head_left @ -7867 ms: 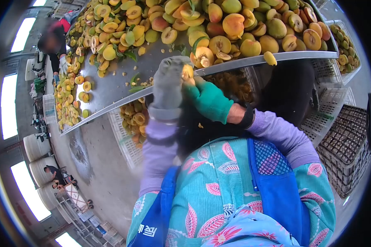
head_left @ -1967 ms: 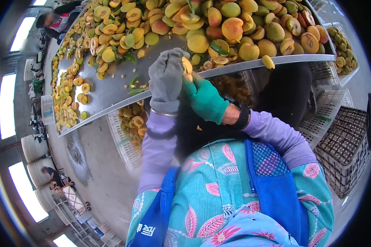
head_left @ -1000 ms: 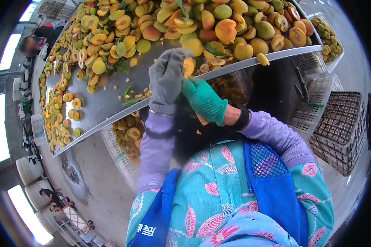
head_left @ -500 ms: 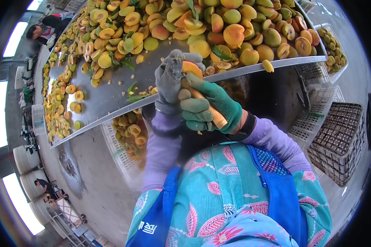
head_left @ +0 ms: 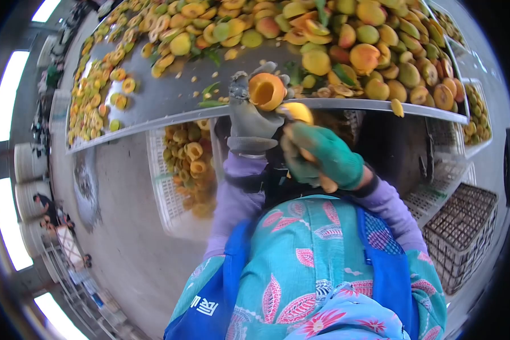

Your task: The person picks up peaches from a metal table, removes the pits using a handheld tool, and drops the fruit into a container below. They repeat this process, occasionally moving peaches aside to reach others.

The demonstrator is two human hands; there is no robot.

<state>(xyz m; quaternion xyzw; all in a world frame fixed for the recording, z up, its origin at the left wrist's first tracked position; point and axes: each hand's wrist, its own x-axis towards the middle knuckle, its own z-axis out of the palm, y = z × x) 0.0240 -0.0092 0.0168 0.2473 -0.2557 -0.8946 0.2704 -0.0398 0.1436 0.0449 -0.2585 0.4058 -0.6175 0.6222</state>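
Peach (head_left: 276, 85), one, orange-yellow, round, its flesh hollowed to a cup: held just above the near edge of the work table, hollow facing us. We judge it is turned so to keep the cavity in sight and within reach of the other hand.

Left hand (head_left: 249, 116), in a stained grey knit glove: fingers curled round the peach from below and behind, cradling rather than squeezing, we think, to spare soft flesh.

Right hand (head_left: 331, 153), in a green knit glove with soiled fingers: closed in a fist round a pale tan, rod-shaped handle (head_left: 327, 184), its butt showing below the palm. Such a grip, we suppose, gives firm control. The working end we cannot make out.

Fruit piece (head_left: 298, 112), one, bright yellow, rounded: between the hands, near the peach; what bears it we cannot tell.

Work table (head_left: 164, 96), silvery sheet metal with a raised near lip, which we take to be there to stop rolling. On it, a fruit heap (head_left: 374, 56), yellow, green and red-blushed, whole and cut, massed toward the far side, probably leaving the near strip for handling.

Crate (head_left: 160, 181), white slatted plastic, holding hollowed fruit: below the lip on the left, perhaps for a short drop.
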